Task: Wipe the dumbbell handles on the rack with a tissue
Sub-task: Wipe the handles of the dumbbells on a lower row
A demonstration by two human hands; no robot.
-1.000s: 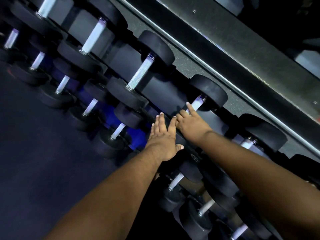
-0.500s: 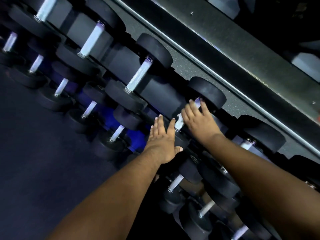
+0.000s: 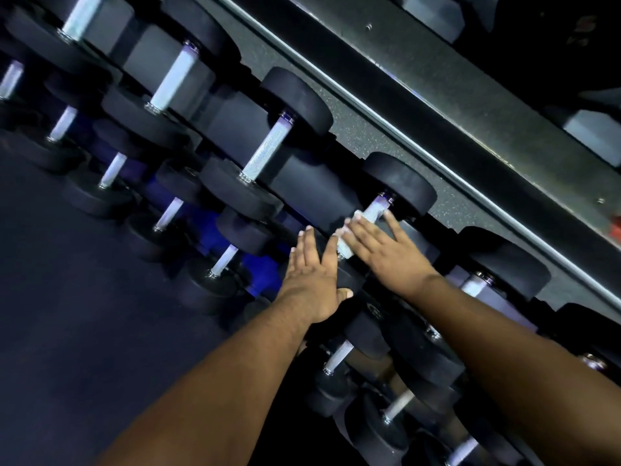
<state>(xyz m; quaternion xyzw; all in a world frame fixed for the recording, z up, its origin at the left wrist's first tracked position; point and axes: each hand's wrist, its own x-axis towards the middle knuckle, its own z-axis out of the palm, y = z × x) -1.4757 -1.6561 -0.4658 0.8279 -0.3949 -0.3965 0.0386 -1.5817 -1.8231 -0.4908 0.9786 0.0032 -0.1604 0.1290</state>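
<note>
The rack (image 3: pixel 235 129) runs on a slant from ten o'clock down to five o'clock, its upper tier loaded with black dumbbells whose knurled silver handles all point toward one o'clock. A lower tier of smaller dumbbells sits below it, toward eight and six o'clock, several of them blurred.

Both bare forearms reach up from the bottom edge toward the dumbbell (image 3: pixel 398 188) near the centre of the view. The left hand (image 3: pixel 312 280) lies flat with its fingers straight and together, pressing on the dumbbell's near black head (image 3: pixel 349 279) — the thumb tucks against that head's lower edge. It clasps nothing.

The right hand (image 3: pixel 386 250) lies over the lower part of the handle (image 3: pixel 374 210), fingers laid across the bar and pointing to about eleven o'clock. A pale strip shows at the fingertips and along the bar beneath them; this looks like the tissue (image 3: pixel 346 245), pressed to the metal (its edges are hard to tell from the bright handle). The fingers appear only slightly bent over it rather than wrapped round. The upper stretch of the handle stays bare up to the far head.

At twelve o'clock from this dumbbell stands its neighbour (image 3: pixel 268 146), handle fully exposed. Behind the rack — toward one and two o'clock — a dark speckled rail (image 3: pixel 470 105) runs parallel to it.
</note>
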